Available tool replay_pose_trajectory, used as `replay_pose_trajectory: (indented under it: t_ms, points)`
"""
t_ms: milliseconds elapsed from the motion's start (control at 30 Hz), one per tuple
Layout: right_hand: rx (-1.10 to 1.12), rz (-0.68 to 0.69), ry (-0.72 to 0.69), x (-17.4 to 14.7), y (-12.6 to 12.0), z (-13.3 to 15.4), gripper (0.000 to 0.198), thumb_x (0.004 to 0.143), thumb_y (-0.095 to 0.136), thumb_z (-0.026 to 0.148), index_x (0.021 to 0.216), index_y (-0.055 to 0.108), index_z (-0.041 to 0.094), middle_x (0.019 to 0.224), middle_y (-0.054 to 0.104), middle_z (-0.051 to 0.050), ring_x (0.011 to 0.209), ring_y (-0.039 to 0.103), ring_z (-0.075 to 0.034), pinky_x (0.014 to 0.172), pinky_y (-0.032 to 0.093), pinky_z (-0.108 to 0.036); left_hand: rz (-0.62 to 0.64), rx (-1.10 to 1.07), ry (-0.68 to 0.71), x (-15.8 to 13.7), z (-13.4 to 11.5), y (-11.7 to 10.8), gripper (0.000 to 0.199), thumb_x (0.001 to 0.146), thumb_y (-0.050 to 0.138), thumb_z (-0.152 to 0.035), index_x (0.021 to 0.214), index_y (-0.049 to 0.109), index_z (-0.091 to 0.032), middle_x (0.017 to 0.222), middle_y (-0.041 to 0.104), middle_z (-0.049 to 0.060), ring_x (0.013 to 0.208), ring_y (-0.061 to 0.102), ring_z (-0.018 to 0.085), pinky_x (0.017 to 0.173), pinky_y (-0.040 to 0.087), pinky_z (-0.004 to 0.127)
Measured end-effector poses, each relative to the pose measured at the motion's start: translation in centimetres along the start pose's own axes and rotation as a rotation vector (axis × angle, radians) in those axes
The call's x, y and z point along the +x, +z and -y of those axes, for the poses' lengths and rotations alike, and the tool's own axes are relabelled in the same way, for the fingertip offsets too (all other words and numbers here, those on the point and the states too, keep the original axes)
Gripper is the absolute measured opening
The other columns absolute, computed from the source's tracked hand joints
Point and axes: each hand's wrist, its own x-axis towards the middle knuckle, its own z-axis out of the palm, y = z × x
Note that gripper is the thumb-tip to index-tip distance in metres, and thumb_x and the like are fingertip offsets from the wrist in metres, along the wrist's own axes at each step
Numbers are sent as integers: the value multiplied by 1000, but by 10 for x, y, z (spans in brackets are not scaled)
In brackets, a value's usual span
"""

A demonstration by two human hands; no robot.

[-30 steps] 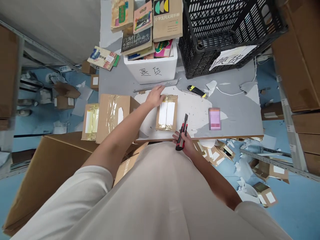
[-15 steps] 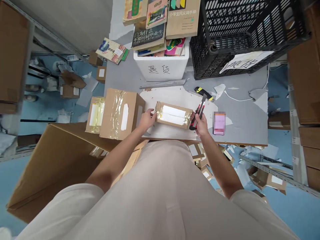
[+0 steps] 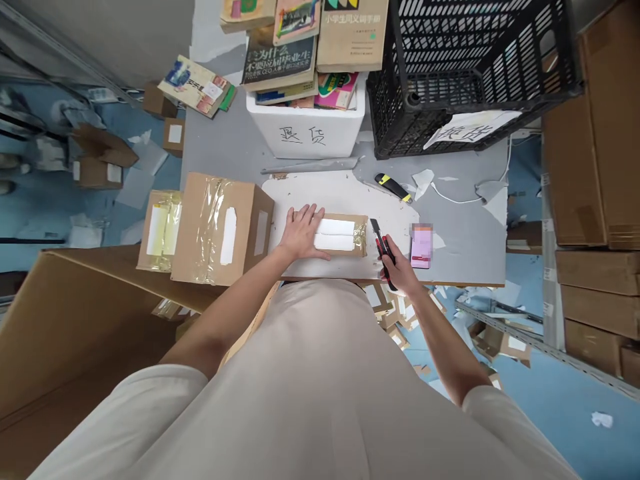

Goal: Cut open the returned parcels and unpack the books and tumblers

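Note:
On the left end of a small taped cardboard box (image 3: 359,233) with white labels rests my left hand (image 3: 302,233), its fingers spread flat. My right hand (image 3: 400,268) is wrapped round a red and black box cutter (image 3: 384,252). The cutter's tip points up and left, just off the box's right end. A phone (image 3: 421,245) lies right of that hand. Beyond the box, a black and yellow box cutter (image 3: 393,187) lies on the table.
Two taped cartons, a larger one (image 3: 215,230) and a smaller one (image 3: 159,230), stand at the left. Behind are a white bin (image 3: 306,133) piled with books and a black plastic crate (image 3: 400,127). A big open carton (image 3: 75,320) stands below the table's left edge.
My left hand has gone from gripping the small box's left end to lying flat on it. The box now lies straighter. My right hand has drawn away from its right end with the cutter.

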Motion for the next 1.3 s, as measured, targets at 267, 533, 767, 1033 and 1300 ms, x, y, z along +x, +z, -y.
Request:
replay_pose_trajectory:
  t_ms: [267, 533, 767, 1033, 1300]
  points:
    - [-281, 37, -15, -9, 5, 19, 65, 90, 47, 34, 151, 25, 33, 90, 70, -2, 48, 56, -11, 54, 53, -28, -85, -27, -53, -7, -5, 10, 122, 51, 71, -71, 149, 25, -15, 147, 38, 20, 134, 33, 40, 115, 5, 55]
    - [-848, 63, -47, -8, 1, 61, 59, 94, 41, 27, 151, 28, 24, 77, 68, -9, 68, 62, -24, 68, 46, -32, -126, -86, -118, -3, -5, 15, 116, 54, 71, -68, 148, 29, -14, 134, 46, 20, 126, 39, 40, 114, 8, 55]
    - [-1066, 73, 43, -12, 24, 80, 62, 94, 38, 19, 153, 18, 18, 91, 66, -20, 87, 63, -34, 75, 45, -41, -138, -61, -145, -1, -4, 18, 112, 58, 68, -68, 148, 28, -14, 132, 47, 19, 124, 39, 39, 114, 10, 54]
    - [-1232, 84, 120, -19, 51, 89, 70, 90, 43, 9, 153, 12, 13, 98, 66, -20, 94, 65, -29, 75, 48, -34, -119, -46, -148, -3, -5, 16, 115, 60, 67, -68, 149, 24, -10, 130, 46, 20, 122, 39, 38, 113, 8, 53]
    - [-1274, 85, 120, -24, 60, 76, 67, 91, 37, 6, 153, 13, 15, 97, 68, -18, 93, 66, -29, 72, 47, -33, -155, -88, -126, -3, -3, 20, 119, 56, 69, -70, 148, 25, -8, 131, 46, 21, 123, 38, 39, 113, 7, 54]
